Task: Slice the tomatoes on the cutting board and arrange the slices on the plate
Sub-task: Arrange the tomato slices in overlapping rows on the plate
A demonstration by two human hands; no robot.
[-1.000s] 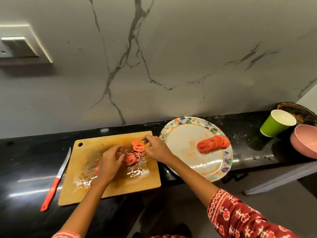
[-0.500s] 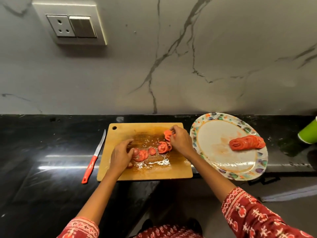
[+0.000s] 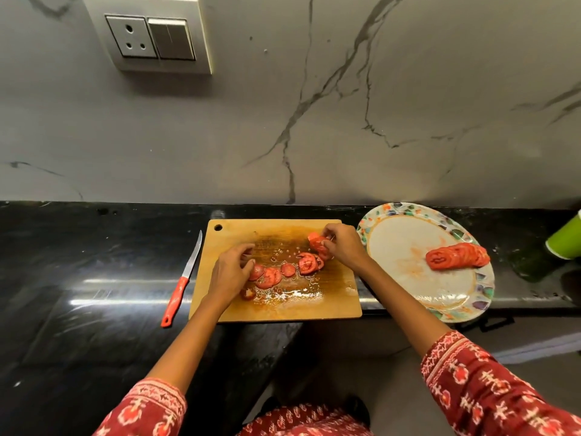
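A wet wooden cutting board (image 3: 333, 306) lies on the black counter with several loose tomato slices (image 3: 306, 263) across its middle. My right hand (image 3: 344, 248) pinches a small stack of slices (image 3: 316, 242) at the board's far right. My left hand (image 3: 231, 272) hovers with curled fingers at the left end of the slices, fingertips touching one slice (image 3: 257, 272). To the right, a white plate with a mosaic rim (image 3: 405, 212) carries a row of overlapping slices (image 3: 457, 254).
A red-handled knife (image 3: 180, 286) lies on the counter just left of the board. A green paper cup (image 3: 566, 239) stands at the right edge. The plate overhangs the counter's front edge. A socket and switch panel (image 3: 151, 37) sits on the marble wall.
My right hand has gathered slices into a stack at the board's far right. The left hand stayed at the left slices. The camera view shifted left, and the pink bowl left the frame.
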